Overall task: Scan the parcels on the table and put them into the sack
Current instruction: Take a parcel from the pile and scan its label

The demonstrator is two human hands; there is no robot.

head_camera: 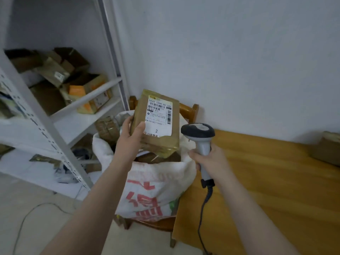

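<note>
My left hand (129,137) grips a brown taped parcel (160,138) by its left edge, thumb on the front, white shipping label facing me. The parcel hangs over the open mouth of a white sack (156,179) with red print, which stands on a wooden chair (189,109). More brown parcels lie inside the sack. My right hand (211,161) holds the grey handle of a corded barcode scanner (199,132), its dark head just right of the parcel. One more parcel (325,148) sits on the wooden table (266,181) at the far right.
A white metal shelf rack (60,115) fills the left side, holding several cardboard boxes and bags. A grey cable (27,216) trails across the floor at lower left. The white wall stands close behind the chair and table.
</note>
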